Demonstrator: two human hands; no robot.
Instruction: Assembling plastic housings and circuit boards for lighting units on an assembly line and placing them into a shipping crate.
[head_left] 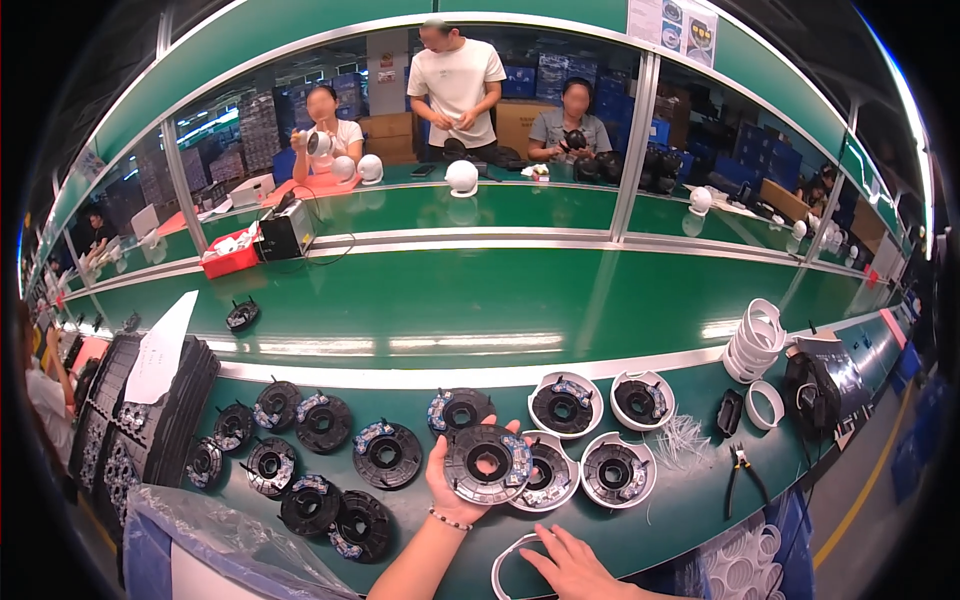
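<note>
You are sitting at a long green workbench [690,500] edged with a metal strip. Beyond it a glossy green conveyor belt [480,295] is stretching from side to side, catching streaks of overhead light. A green shelf [450,205] on metal uprights [632,150] is running above the belt. Behind it, stacks of brown cardboard boxes [390,135] and blue crates [565,70] are filling the hall. At the far right, grey floor with a yellow line [865,490] is showing.
</note>
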